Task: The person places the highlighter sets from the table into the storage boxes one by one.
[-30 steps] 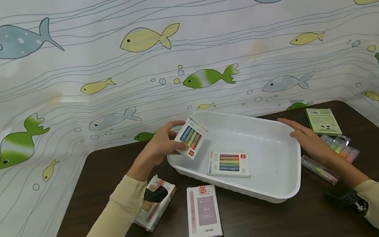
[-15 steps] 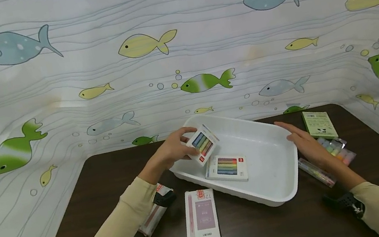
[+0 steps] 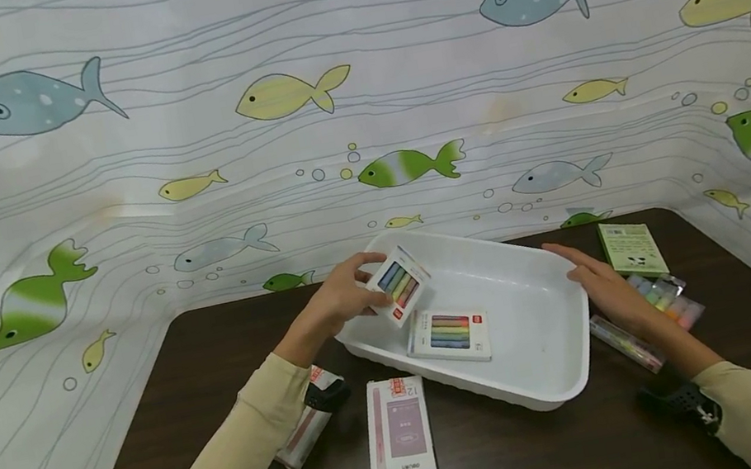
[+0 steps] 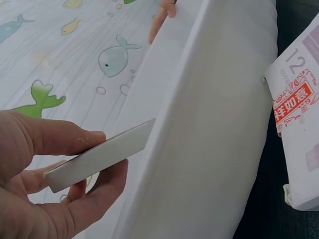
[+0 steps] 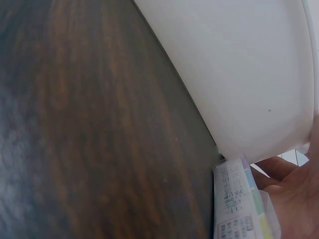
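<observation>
Your white tray (image 3: 520, 326) is smooth, slightly glossy plastic with rounded corners, sitting mid-frame on a dark wood-grain bench (image 3: 505, 455). Your left hand (image 3: 342, 299) pinches a thin, flat card box (image 3: 400, 287) with coloured sticks printed or showing on its front; it's tilted over the tray's left end. Your right hand (image 3: 606, 282) is well apart from that box, gripping the tray's rim right of centre. A similar box (image 3: 450, 336) lies flat in the tray.

Your left wrist partly covers a white carton (image 3: 306, 438), lower left. The held box is edge-on in the left wrist view, and I can't tell if it's touching the rim. Your right fingertips are partly hidden behind the tray.
</observation>
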A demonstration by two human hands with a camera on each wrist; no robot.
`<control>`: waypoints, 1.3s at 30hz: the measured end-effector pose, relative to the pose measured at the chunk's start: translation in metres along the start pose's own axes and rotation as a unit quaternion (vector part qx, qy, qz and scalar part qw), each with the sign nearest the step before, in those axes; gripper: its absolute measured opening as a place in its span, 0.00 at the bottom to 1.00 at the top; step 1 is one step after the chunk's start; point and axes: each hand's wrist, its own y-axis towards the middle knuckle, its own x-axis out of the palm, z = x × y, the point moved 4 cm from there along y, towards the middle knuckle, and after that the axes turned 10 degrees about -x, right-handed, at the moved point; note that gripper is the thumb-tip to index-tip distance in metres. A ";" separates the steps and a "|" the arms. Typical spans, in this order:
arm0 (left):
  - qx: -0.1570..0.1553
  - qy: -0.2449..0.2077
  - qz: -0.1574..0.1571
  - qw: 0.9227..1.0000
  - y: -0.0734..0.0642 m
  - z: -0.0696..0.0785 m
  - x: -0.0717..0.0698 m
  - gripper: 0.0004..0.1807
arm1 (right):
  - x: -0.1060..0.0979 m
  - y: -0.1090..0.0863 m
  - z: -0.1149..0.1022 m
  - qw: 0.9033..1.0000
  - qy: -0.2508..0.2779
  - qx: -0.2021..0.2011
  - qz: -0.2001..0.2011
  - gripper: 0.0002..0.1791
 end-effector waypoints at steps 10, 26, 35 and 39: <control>0.014 0.018 0.008 1.000 -0.003 -0.003 0.003 0.37 | 0.001 -0.003 0.002 1.000 -0.003 0.007 0.001 0.29; 0.113 0.138 0.056 0.982 -0.027 0.007 -0.019 0.26 | 0.003 0.000 0.001 1.000 -0.014 0.006 -0.003 0.29; 0.130 0.149 0.040 0.979 -0.046 -0.008 -0.033 0.27 | 0.002 0.000 0.001 1.000 -0.015 0.001 0.005 0.28; 0.139 0.149 0.034 0.979 -0.055 -0.015 -0.040 0.27 | 0.001 -0.001 0.000 1.000 -0.013 0.006 0.013 0.28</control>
